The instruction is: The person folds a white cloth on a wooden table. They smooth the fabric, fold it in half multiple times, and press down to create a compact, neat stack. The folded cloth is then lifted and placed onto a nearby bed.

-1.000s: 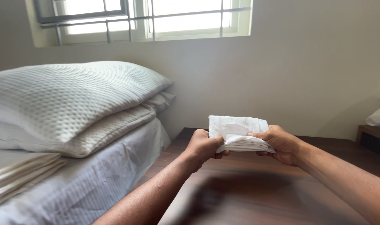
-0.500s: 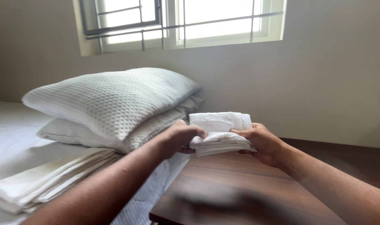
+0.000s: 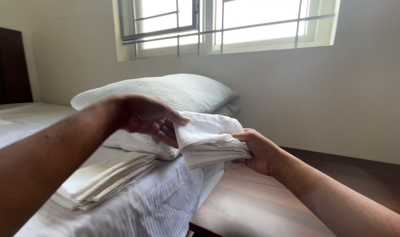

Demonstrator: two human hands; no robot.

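A folded white cloth (image 3: 211, 140) is held in the air between bed (image 3: 156, 206) and wooden surface (image 3: 252, 206). It is gripped by the left hand (image 3: 149, 116) at its upper edge and by the right hand (image 3: 257, 149) from the side. Folded sheets (image 3: 103, 177) are stacked on the bed below.

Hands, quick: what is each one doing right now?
Left hand: closed, pinching the top edge of the folded white cloth bundle.
Right hand: closed on the same bundle, supporting its far side.
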